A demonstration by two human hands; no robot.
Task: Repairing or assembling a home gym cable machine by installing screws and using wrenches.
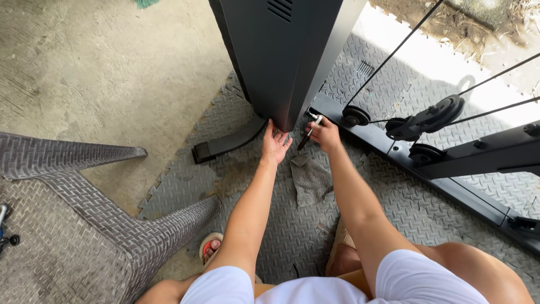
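The left hand [275, 143] is bracing open-palmed against the black upright column [281, 56] at its base; the right hand [325, 134] is gripping a small wrench [311, 128] at the base frame [394, 149] — advisable to be keeping the tool square on the fastener.

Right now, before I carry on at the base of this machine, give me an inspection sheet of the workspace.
Surface: grey interlocking floor mats with a raised tread pattern, laid over bare concrete.
Job's things: black upright column of a cable machine; a small tool at its lower corner.
Clutter: grey rag lying on the mat below the hands.
Grips: left hand open, palm against the column's bottom edge; right hand closed around the tool.
Cables: black cables run to pulleys on the base rail.
Surroundings: grey woven chair on the left; sunlit ground beyond the mats.
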